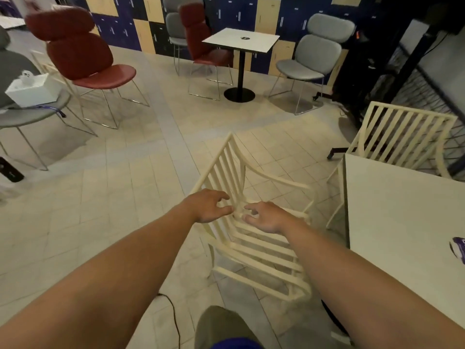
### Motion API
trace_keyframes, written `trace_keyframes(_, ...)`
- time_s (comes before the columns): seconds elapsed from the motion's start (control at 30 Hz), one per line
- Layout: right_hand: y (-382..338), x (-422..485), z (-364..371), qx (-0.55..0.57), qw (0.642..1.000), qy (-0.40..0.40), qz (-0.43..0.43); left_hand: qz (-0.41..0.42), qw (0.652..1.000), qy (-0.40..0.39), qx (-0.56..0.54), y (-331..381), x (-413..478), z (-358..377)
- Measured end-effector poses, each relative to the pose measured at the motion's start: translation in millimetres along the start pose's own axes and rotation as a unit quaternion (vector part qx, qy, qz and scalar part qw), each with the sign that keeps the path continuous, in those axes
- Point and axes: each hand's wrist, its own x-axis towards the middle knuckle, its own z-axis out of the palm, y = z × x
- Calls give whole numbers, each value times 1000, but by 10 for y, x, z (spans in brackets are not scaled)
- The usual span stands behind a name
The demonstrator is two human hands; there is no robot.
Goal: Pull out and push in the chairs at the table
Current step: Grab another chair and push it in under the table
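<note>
A cream slatted armchair [254, 238] stands on the tiled floor, pulled away from the white table [402, 212] at the right. Both my arms reach out over it. My left hand [208, 206] hovers by the chair's backrest, fingers apart and curled, holding nothing. My right hand [265, 216] is just beside it over the seat slats, fingers spread, also holding nothing. A second cream slatted chair [402, 139] stands at the table's far side.
A small square table [240, 40] on a black pedestal stands at the back with red and grey chairs around it. A red chair [80, 54] and a grey chair holding a white box [32, 89] are at the left. A black cable [173, 313] lies on the floor.
</note>
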Motion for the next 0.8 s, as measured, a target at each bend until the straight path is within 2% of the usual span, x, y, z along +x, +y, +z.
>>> trace_keyframes(0.07, -31, 109, 4, 14, 1000, -1, 15, 8, 1000, -12, 7, -62, 48, -43)
trace_keyframes(0.23, -449, 971, -2, 57, 998, 2, 21, 11, 998, -30, 52, -751, 757, -534)
trace_keyframes(0.37, -406, 1622, -47, 115, 990, 27, 72, 46, 990, -75, 111, -1021, 1543, -764)
trace_keyframes(0.63, -322, 2330, -233, 200, 968, 59, 137, 115, 964, -136, 196, -1076, 2636, -1124)
trace_keyframes(0.8, -114, 2367, -83, 263, 942, 82, 193, 187, 928, -202, 253, -775, 3112, -992)
